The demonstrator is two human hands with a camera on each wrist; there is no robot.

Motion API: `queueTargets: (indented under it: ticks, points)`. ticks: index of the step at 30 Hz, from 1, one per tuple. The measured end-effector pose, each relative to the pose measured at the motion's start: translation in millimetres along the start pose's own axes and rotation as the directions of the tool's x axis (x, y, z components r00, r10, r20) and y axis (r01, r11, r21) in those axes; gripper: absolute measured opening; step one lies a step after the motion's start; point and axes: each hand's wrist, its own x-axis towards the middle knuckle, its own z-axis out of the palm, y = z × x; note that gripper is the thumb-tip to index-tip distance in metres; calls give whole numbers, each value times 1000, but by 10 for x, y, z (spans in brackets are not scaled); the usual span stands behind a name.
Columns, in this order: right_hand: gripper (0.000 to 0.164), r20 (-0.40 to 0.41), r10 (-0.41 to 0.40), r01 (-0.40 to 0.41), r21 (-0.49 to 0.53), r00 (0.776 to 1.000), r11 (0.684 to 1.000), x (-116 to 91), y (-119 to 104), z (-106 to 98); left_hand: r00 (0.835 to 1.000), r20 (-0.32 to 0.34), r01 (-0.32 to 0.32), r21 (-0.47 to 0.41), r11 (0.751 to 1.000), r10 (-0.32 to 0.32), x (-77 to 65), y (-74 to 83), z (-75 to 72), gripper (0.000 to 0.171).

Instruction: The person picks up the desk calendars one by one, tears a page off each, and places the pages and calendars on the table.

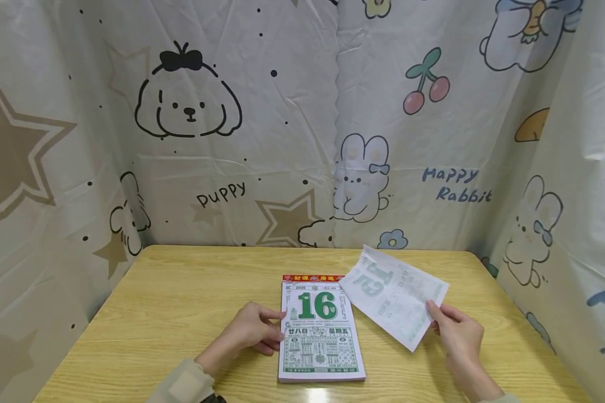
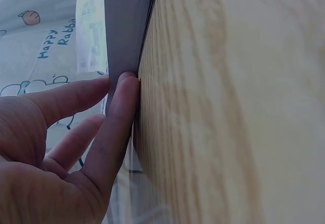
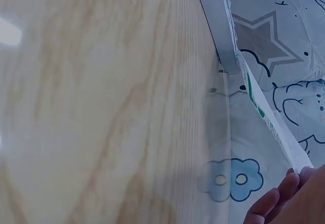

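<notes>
Because the tear-off calendar point(image 1: 320, 341) might slide, the left hand point(image 1: 256, 329) seems to steady it, slightly spread fingers touching its side, just left of it; the right hand point(image 1: 459, 331) pinches a calendar sheet point(image 1: 394, 295) at its edge, probably to avoid creasing thin paper.

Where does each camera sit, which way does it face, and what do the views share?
Head: worn on the head, facing forward and down at the calendar pad, loose sheet and wooden table; left hand, right hand and sleeves show.
Left wrist: on the left wrist, looking past the left hand's fingers at the pad's side.
Right wrist: on the right wrist, looking low across the table toward the sheet and pad; part of the right hand shows, lower right.
Shared by both wrist views: pad, table, printed cloth.
</notes>
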Motion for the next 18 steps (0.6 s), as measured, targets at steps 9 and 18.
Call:
queueTargets:
  ticks: [9,18]
  points:
    - [41,-15,6,-6,8,1000,1000,17,0,-9,1000,-7,-9,-14,1000,9,-1,-17,2,53]
    - [41,-26,13,-13,3,1000,1000,39,-23,-11,1000,-3,-23,-18,1000,23,-8,-14,1,53]
